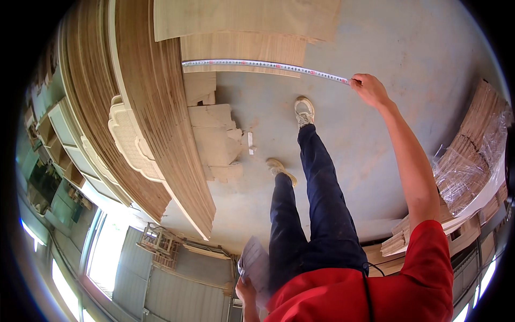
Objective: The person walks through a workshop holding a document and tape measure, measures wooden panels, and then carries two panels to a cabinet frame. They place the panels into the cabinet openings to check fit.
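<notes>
A white tape measure (pixel 263 65) with printed markings stretches above the floor. Its left end meets the edge of a tall stack of wooden boards (pixel 161 102), and its right end runs into my right hand (pixel 370 89). That hand is closed in a pinch on the tape, with the arm stretched far forward. Beneath the tape lies a pale wooden panel (pixel 257 45). Low in the view, my left hand (pixel 245 290) is closed on some paper sheets (pixel 254 265) beside my left leg. The fingers behind the paper are partly hidden.
A carved cream panel (pixel 129 134) leans against the board stack. Torn cardboard (pixel 214 131) and a small white strip (pixel 250 143) lie on the grey floor near my feet. To the right stands a plastic-wrapped bundle of wood (pixel 466 150). A wooden frame (pixel 160 244) is behind on the left.
</notes>
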The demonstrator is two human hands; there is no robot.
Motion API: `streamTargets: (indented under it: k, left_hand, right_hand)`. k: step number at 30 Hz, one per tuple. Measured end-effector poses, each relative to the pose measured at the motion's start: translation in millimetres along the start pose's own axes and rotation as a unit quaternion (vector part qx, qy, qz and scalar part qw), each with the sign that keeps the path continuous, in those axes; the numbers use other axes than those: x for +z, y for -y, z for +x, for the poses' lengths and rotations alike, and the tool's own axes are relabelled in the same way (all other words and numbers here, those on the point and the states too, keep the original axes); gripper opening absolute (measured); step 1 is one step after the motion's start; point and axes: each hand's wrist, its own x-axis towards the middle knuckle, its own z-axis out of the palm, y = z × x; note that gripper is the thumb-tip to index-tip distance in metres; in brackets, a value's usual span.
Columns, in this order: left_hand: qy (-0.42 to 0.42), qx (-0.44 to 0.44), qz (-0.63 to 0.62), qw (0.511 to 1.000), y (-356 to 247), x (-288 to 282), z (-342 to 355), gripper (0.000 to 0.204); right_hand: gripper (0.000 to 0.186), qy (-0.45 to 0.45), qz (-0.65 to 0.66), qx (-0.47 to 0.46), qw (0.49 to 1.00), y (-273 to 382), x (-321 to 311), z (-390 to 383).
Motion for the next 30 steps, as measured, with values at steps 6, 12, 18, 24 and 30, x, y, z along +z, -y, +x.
streamTargets:
  k: [6,12,18,24,30]
  left_hand:
    - [0.001,-0.003,-0.002,1.000,-2.5,1.7,-1.7,0.023]
    - [0.002,-0.007,-0.001,1.000,-3.8,5.6,-2.9,0.022]
    - [0.010,-0.010,0.009,1.000,-6.5,5.9,-2.4,0.022]
    - [0.008,-0.007,0.006,1.000,1.7,9.2,0.2,0.024]
    - [-0.020,0.007,-0.021,1.000,2.7,12.8,-2.7,0.022]
  right_hand:
    - [0.029,0.013,-0.005,0.009,1.000,2.1,-2.7,0.4]
    - [0.030,0.013,-0.015,0.009,1.000,2.5,-3.5,1.6]
    - [0.031,0.020,-0.012,0.015,1.000,5.1,-4.4,1.9]
    - [0.031,0.015,-0.025,0.012,1.000,3.6,-3.1,3.1]
    - [0.031,0.018,-0.032,0.013,0.999,7.0,-4.3,1.9]
